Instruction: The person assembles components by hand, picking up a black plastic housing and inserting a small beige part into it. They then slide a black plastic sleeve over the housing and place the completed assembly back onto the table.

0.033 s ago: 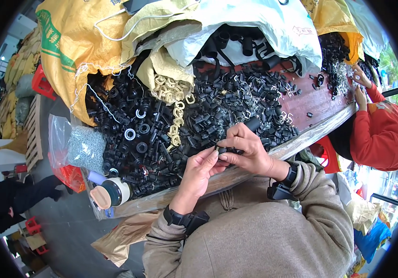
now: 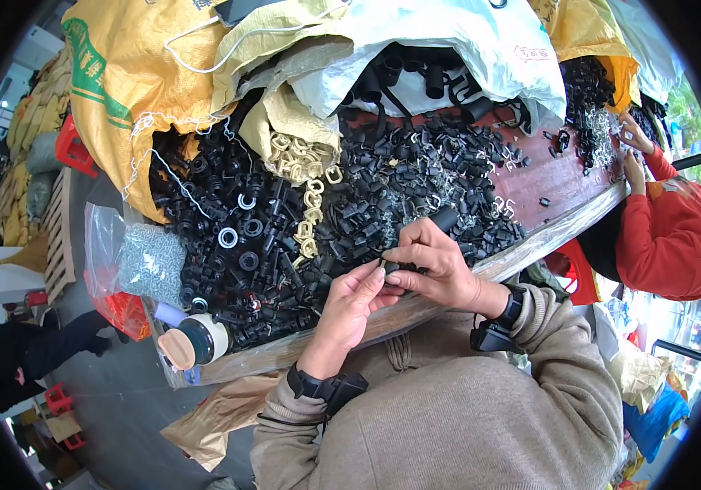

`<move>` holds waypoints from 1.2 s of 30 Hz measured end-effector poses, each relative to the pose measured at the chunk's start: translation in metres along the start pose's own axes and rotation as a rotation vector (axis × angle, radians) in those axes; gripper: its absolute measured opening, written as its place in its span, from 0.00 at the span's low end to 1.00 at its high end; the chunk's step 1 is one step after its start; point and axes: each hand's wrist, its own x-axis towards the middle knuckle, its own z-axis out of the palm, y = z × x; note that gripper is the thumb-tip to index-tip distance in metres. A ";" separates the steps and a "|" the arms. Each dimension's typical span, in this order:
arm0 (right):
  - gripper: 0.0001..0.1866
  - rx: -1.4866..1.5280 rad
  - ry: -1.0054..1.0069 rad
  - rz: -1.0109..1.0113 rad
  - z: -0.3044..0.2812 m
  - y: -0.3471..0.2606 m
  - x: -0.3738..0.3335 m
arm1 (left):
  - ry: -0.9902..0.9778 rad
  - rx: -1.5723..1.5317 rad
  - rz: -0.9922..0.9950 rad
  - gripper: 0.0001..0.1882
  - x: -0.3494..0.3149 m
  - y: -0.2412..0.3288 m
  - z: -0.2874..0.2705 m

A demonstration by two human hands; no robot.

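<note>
My left hand (image 2: 350, 309) and my right hand (image 2: 439, 268) meet above the table's near edge, their fingertips pinched together. Between them sits a small black plastic part (image 2: 392, 266), mostly covered by fingers, so its full shape is hidden. Just beyond the hands spreads a heap of small black plastic pieces (image 2: 412, 167) with thin clear scraps among them. A chain of cream-coloured clip-like pieces (image 2: 312, 214) trails from an open sack (image 2: 265, 114). Larger black tubular fittings (image 2: 246, 229), some ringed in white, are piled to the left of the hands.
A wooden rail (image 2: 559, 222) edges the table. At the left stand a clear bag of small screws (image 2: 152, 260) and a lidded jar (image 2: 203, 339). A yellow sack (image 2: 134, 49) and a white sack (image 2: 457, 45) lie at the back. At the right, a person in red (image 2: 665, 237) handles parts.
</note>
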 end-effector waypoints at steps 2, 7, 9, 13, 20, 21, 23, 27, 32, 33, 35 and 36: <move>0.14 -0.101 0.003 -0.159 -0.003 0.003 -0.003 | -0.023 0.009 -0.010 0.17 -0.001 0.000 0.004; 0.16 -0.195 -0.044 -0.267 -0.013 0.003 -0.009 | -0.073 0.037 -0.030 0.18 -0.001 -0.002 0.007; 0.17 -0.214 -0.038 -0.291 -0.016 0.003 -0.012 | -0.077 0.039 -0.034 0.18 0.001 -0.003 0.005; 0.20 -0.590 0.004 -0.268 -0.042 0.009 -0.008 | -0.054 0.158 0.139 0.16 0.005 -0.003 -0.009; 0.23 -0.805 -0.297 -0.214 -0.074 0.028 0.009 | -0.086 0.039 -0.005 0.16 0.014 -0.004 -0.019; 0.23 -0.801 -0.353 -0.231 -0.076 0.030 0.009 | -0.084 0.038 -0.001 0.16 0.013 -0.003 -0.018; 0.23 -0.630 -0.354 -0.075 -0.086 0.021 0.012 | -0.061 -0.032 0.004 0.16 0.012 0.000 -0.018; 0.22 -0.045 -0.222 0.212 -0.104 0.013 0.014 | -0.041 -0.057 -0.005 0.15 0.010 0.003 -0.019; 0.23 0.716 0.194 0.234 -0.104 0.024 0.004 | -0.028 -0.054 -0.007 0.14 0.010 0.001 -0.020; 0.24 0.862 0.274 0.274 -0.102 0.028 0.001 | -0.027 -0.054 -0.007 0.14 0.011 0.001 -0.019; 0.26 1.103 0.296 0.193 -0.097 0.038 0.004 | -0.028 -0.036 -0.009 0.14 0.012 0.000 -0.020; 0.27 1.341 0.317 0.105 -0.094 0.042 0.006 | -0.030 -0.027 -0.011 0.15 0.012 -0.001 -0.020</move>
